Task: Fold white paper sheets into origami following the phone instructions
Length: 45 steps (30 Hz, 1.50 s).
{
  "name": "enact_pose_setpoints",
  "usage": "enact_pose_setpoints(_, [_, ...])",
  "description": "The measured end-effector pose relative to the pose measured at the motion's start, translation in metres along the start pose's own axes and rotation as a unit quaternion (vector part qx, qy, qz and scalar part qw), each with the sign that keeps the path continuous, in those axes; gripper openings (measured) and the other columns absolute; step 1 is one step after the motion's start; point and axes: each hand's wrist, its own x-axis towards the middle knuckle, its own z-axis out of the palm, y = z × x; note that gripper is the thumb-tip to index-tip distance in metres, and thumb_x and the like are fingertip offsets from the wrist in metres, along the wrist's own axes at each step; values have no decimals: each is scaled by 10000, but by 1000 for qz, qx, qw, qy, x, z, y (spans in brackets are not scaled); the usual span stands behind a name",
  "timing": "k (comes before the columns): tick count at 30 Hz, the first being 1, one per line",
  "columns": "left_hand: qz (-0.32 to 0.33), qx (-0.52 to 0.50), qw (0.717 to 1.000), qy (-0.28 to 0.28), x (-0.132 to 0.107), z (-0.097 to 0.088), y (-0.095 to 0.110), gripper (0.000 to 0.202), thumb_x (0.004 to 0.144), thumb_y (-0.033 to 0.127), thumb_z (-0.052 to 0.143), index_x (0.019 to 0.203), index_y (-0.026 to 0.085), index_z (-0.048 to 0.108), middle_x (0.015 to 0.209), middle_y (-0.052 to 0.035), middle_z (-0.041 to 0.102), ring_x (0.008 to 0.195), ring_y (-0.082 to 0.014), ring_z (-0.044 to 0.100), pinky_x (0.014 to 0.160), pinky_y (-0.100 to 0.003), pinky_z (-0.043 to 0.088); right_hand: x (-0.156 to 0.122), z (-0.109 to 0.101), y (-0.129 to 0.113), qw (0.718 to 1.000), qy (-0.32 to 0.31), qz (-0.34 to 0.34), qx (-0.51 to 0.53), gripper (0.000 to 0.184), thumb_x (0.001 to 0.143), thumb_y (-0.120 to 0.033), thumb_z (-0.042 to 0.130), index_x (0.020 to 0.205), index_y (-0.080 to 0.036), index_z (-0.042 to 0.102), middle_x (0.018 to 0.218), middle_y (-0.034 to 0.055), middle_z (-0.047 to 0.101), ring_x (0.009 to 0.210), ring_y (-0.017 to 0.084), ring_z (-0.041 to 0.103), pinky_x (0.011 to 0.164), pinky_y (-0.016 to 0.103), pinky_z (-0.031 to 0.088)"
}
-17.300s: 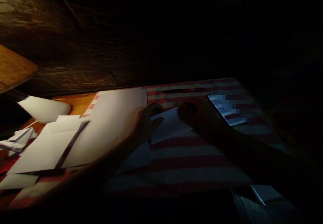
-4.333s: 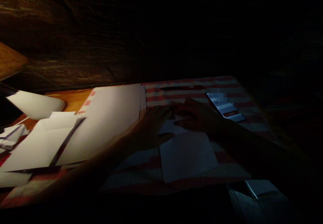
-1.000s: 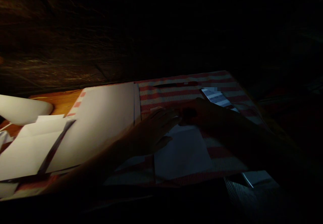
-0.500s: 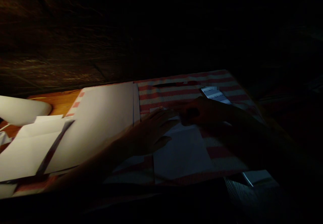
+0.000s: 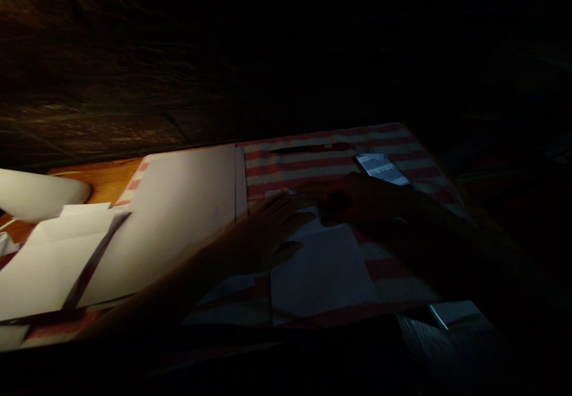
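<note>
In dim light a white paper sheet lies on a red-and-white striped cloth. My left hand rests flat on the sheet's upper left part, fingers stretched out. My right hand presses on the sheet's far edge just right of the left fingertips; it is in deep shadow and its fingers are hard to make out. A lit phone lies just beyond my right hand.
A large white sheet and several smaller white papers cover the table's left part. A pale rounded object sits at the far left on bare wood. A dark pen lies at the cloth's far edge. A flat pale item lies near right.
Over the last second both hands have stayed on the sheet's far edge with almost no movement. Earlier the sheet was smaller and folded; it now lies larger and flat towards me.
</note>
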Motion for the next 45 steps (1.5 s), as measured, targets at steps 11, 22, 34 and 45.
enact_pose_setpoints(11, [-13,-10,1000,-6,0,0,0,520,971,294,604,1462,206,458,1598,-153,416,1465,-356,399,1198,-594,369,-1,1,-3,1000,-1,-2,2,245,801,-433,765,883,-210,703,839,-4,709,706,148,590,649,283,338])
enact_pose_setpoints(22, [-21,-6,1000,-14,-2,0,0,527,972,287,608,1470,227,449,1617,-130,402,1474,-366,385,1178,-615,384,-1,0,-4,1000,-10,0,11,188,785,-371,766,863,-212,703,832,-16,701,723,148,598,653,285,343])
enact_pose_setpoints(34, [-2,-22,1000,-10,0,0,-1,581,961,244,604,1504,186,406,1635,-154,365,1532,-324,329,1273,-560,288,-1,1,-3,1000,-4,-4,18,251,780,-406,782,931,-213,725,845,-10,710,709,146,591,651,274,353])
enact_pose_setpoints(45, [1,-48,999,-5,1,-1,0,610,959,214,601,1524,214,369,1631,-137,382,1537,-302,327,1276,-553,290,-1,0,-5,1000,1,-13,-7,239,905,-422,666,965,-199,729,936,34,736,777,175,619,682,289,345])
